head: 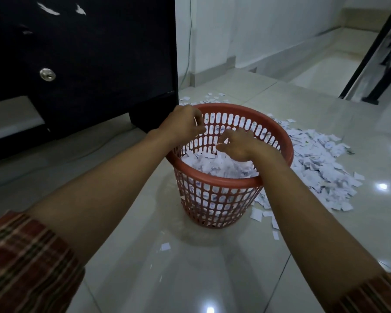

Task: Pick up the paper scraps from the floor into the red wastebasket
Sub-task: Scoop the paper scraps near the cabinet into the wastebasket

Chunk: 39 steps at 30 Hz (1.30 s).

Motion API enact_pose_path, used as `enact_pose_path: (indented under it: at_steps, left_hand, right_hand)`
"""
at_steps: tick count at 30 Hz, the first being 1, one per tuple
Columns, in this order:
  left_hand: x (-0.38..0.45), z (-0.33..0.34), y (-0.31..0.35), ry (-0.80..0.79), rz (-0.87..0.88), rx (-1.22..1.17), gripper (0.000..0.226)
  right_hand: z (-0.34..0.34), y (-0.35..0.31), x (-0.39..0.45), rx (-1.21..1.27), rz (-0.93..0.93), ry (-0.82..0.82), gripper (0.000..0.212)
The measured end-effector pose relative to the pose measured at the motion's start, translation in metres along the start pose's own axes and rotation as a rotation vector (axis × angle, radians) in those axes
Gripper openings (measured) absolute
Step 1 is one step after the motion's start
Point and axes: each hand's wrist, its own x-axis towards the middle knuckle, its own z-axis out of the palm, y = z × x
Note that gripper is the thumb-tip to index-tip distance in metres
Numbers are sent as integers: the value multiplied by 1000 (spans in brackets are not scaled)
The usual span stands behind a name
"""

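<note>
Hovering over the red wastebasket (215, 177), both hands loosely spread, right hand (239, 144) nearer the scrap pile (321, 163) centre-right; left hand (182, 124) farther.

At centre frame, the round red plastic lattice wastebasket (224, 193) is a dull brick red, its walls a grid of slots with white showing through. The torn white paper scraps in the basket (215, 164) carry faint blue-purple marks, as does the heap of white paper scraps on the floor (321, 161) at right of centre. The glossy pale grey-cream floor tiles (190, 267) show thin dark grout lines and bright white light spots. The tall black cabinet (88, 53), upper left, bears white scuffs and a round silver lock (47, 74). Both lower corners show rust-brown plaid sleeves (27, 263) with cream and dark green stripes.
</note>
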Motion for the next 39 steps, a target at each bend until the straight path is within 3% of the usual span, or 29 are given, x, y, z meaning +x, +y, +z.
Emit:
enact_pose_path:
  at_steps: [4, 7, 9, 11, 12, 15, 17, 20, 25, 29, 35, 39]
  left_hand:
    - [-4, 0, 5, 22, 0, 77, 36]
    - [-9, 1, 7, 47, 32, 126, 47]
    - [-13, 0, 6, 27, 68, 121, 41]
    - [-19, -3, 2, 8, 111, 176, 28]
    - [-23, -6, 0, 14, 137, 198, 24]
    - [-37, -16, -13, 94, 209, 198, 24]
    - [-49, -22, -24, 151, 238, 176, 24]
    - [-69, -29, -44, 152, 231, 141, 23]
    - [-94, -29, -77, -3, 196, 30, 13]
    - [-108, -19, -106, 1, 135, -6, 51]
    - [-132, 6, -167, -155, -95, 163, 41]
    - [-151, 34, -216, -305, -265, 175, 49]
  right_hand:
    - [-2, -4, -1, 182, -70, 132, 6]
    - [-1, -14, -5, 239, -90, 195, 29]
    - [2, -21, -7, 172, -96, 197, 30]
    - [7, -25, -7, 83, -100, 176, 17]
    - [10, -26, -7, 61, -99, 188, 22]
    - [16, -34, -9, 115, -136, 391, 20]
    - [15, -48, -17, 170, -251, 567, 16]
    - [18, -82, -38, 316, -465, 659, 12]
    - [57, -127, -48, 385, -667, 586, 5]
    - [102, -135, -42, 437, -673, 555, 5]
    - [180, -123, -12, 345, -510, 268, 16]
    - [223, -113, 19, 233, -352, 89, 31]
